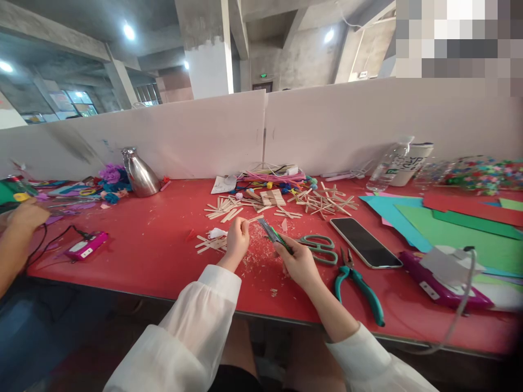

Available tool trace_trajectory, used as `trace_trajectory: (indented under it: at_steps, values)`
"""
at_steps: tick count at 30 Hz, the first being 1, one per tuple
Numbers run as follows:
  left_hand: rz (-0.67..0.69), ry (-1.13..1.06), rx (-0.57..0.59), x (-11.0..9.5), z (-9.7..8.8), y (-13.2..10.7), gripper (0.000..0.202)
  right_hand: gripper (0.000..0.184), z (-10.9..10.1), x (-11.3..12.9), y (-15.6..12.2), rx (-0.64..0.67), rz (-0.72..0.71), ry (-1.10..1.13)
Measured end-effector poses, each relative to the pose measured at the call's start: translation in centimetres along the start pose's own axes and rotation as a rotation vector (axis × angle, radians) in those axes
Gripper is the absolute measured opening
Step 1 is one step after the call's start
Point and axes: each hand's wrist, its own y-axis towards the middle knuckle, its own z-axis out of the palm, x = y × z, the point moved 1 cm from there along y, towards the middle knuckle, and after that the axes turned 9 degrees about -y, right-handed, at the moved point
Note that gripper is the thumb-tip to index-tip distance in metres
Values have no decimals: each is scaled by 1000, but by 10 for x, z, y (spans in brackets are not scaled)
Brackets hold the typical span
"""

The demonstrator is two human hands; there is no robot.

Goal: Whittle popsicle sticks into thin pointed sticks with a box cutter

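The left hand (pixel 237 238) is curled almost shut, pinching a thin wooden craft stick (pixel 254 219) between thumb and fingertips; the stick pokes out toward the utility knife (pixel 273 234). The right hand (pixel 299 263) is closed in a fist around the knife's green handle, with the blade end pointing up and left at the tip of the stick. Whether the blade touches the wood is too small to tell.

Both hands hover above a patch of pale wood shavings (pixel 257 247) on the red table (pixel 155 245). Taking the shavings as the landmark: just to their right lie green-handled scissors (pixel 321 247), and beyond those a dark smartphone (pixel 365 242) and teal pliers (pixel 362 288). Behind the shavings lies a scatter of loose craft sticks (pixel 286 204). Left of them sits a small bundle of sticks (pixel 210 242), and far left a pink device (pixel 86 245) near another person's hand (pixel 24 215).
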Motion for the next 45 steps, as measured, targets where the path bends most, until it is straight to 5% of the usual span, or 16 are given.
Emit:
trace_trajectory:
  at_steps: [10,30,37,41,45]
  values:
    - [19,-14,33,1,2,-1,12,30,0,-6,3,-93,-136,-145]
    - [6,-73,37,-5,7,-4,12,33,-5,12,-2,189,306,283]
    - [-124,-193,47,-3,0,1,12,32,-8,11,-3,95,300,333]
    - [-209,-321,175,-5,-9,4,20,34,-11,7,-1,-91,254,325]
    - [-256,-445,380,-17,-16,1,19,33,-12,4,2,-113,223,312]
